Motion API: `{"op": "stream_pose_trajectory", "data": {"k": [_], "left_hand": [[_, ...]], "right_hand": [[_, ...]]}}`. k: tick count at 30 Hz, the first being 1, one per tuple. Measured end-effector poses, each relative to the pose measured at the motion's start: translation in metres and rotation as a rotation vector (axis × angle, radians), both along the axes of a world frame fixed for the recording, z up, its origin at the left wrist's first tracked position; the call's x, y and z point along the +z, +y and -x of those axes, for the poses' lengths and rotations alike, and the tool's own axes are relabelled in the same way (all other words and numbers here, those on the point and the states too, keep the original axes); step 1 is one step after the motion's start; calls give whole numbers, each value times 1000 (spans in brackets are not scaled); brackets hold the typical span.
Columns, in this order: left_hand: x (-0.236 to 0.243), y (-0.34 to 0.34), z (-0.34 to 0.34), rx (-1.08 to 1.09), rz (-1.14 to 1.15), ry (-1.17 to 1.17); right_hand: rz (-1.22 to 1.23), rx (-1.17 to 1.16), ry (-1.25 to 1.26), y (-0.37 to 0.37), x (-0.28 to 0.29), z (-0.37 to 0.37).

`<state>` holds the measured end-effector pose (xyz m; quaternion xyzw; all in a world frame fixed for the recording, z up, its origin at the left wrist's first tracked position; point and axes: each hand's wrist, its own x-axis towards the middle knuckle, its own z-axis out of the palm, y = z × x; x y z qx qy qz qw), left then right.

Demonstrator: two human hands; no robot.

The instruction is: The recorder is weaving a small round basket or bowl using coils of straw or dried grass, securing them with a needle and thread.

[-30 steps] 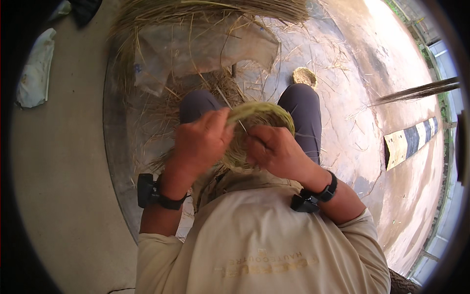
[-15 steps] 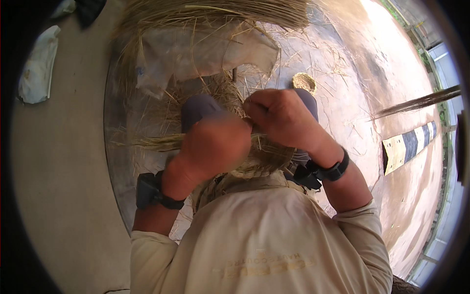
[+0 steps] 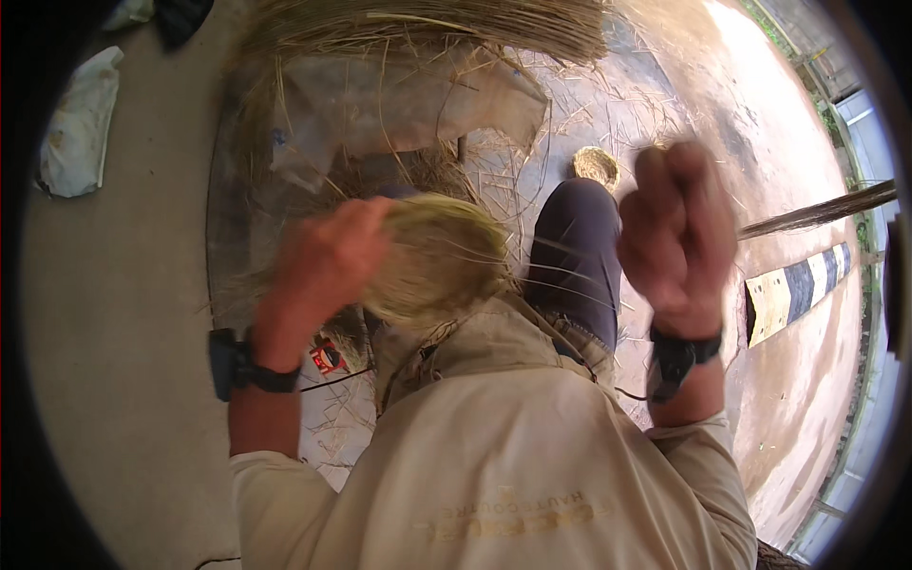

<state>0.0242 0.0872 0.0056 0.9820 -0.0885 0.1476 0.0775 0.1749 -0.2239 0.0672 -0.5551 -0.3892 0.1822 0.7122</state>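
Over my lap, my left hand point(image 3: 332, 256) grips the left edge of a round, coiled straw basket point(image 3: 442, 261) that is part-made and blurred by motion. Its rim is greener than its middle. My right hand point(image 3: 676, 223) is raised apart from it, off to the right above my right knee point(image 3: 575, 256), with the fingers curled together. Thin pale strands stretch from the basket toward that hand. Whatever the fingers pinch is too small and smeared to make out.
A thick bundle of straw point(image 3: 427, 28) lies ahead beside a torn translucent sheet point(image 3: 418, 100). Beyond my right knee sits a small woven basket point(image 3: 596, 167). Loose stalks litter the ground mat. A striped board point(image 3: 798, 290) lies at right, a white sack point(image 3: 84, 123) at left.
My hands have parted from close together over my lap. The right has swung out to the right; the left has shifted left, tilting the basket into fuller view.
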Motion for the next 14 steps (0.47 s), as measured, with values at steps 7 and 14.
{"op": "stream_pose_trajectory", "data": {"k": [7, 14], "left_hand": [[45, 107, 46, 299, -256, -3], [40, 227, 117, 666, -325, 171]], "right_hand": [[917, -432, -766, -106, -6, -15], [1177, -1000, -696, -307, -71, -101]]}}
